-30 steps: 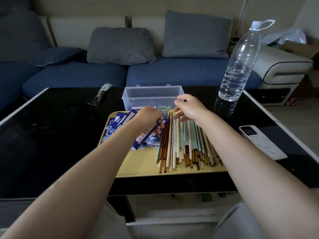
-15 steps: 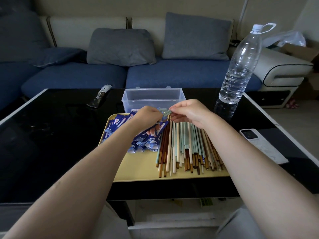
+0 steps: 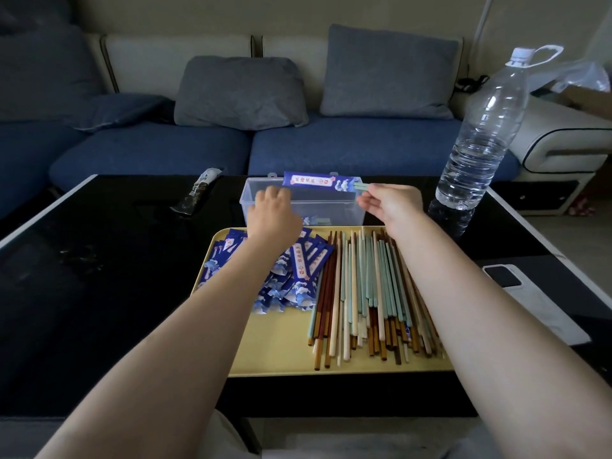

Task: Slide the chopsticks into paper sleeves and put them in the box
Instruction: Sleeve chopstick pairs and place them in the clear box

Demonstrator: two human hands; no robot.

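Observation:
My right hand (image 3: pixel 389 203) pinches the bare end of a green chopstick pair whose rest sits in a blue paper sleeve (image 3: pixel 318 181). The sleeved pair is held level above the clear plastic box (image 3: pixel 351 207). My left hand (image 3: pixel 273 215) is over the box's left part with its fingers curled down at the sleeve's left end; whether they grip it is hidden. One sleeved pair (image 3: pixel 314 221) lies inside the box. On the yellow tray (image 3: pixel 275 352), blue sleeves (image 3: pixel 298 276) are piled at the left and loose chopsticks (image 3: pixel 367 293) of several colours lie at the right.
A tall water bottle (image 3: pixel 480 137) stands right of the box. At the table's right edge lies a white phone (image 3: pixel 530 299). Left of the box there is a small dark packet (image 3: pixel 198 193). A blue sofa with grey cushions runs behind the black table (image 3: pixel 99 276).
Both hands rose from the tray to above the box, and the green chopsticks now sit in a blue sleeve held level over it.

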